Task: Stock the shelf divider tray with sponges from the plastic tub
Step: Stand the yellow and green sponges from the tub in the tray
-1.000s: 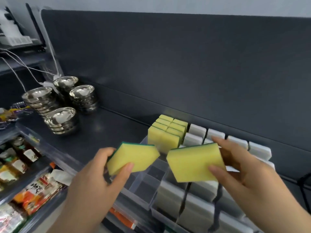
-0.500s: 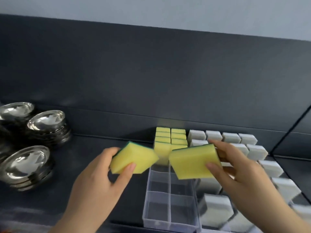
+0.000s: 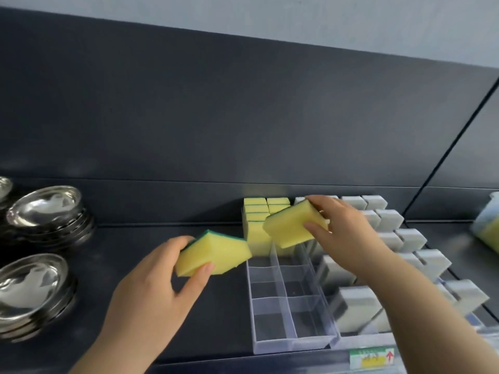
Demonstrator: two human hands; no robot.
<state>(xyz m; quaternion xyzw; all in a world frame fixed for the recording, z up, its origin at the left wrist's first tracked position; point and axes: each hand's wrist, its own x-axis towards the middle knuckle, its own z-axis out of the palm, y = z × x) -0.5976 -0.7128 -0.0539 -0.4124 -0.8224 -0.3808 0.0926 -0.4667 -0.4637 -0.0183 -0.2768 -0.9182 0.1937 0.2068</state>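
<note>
Steel bowls [image 3: 43, 209] sat at frame left, grey sponges [image 3: 356, 309] at right, your left hand [image 3: 151, 287] gripped a yellow sponge [image 3: 213, 252] beside the clear tray [image 3: 294, 344], your right hand [image 3: 348, 230] held a second sponge [image 3: 291, 228] above it, dark shelf [image 3: 221, 319].

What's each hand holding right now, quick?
Left hand: grips a green-backed yellow sponge.
Right hand: grips a second yellow sponge.
</note>
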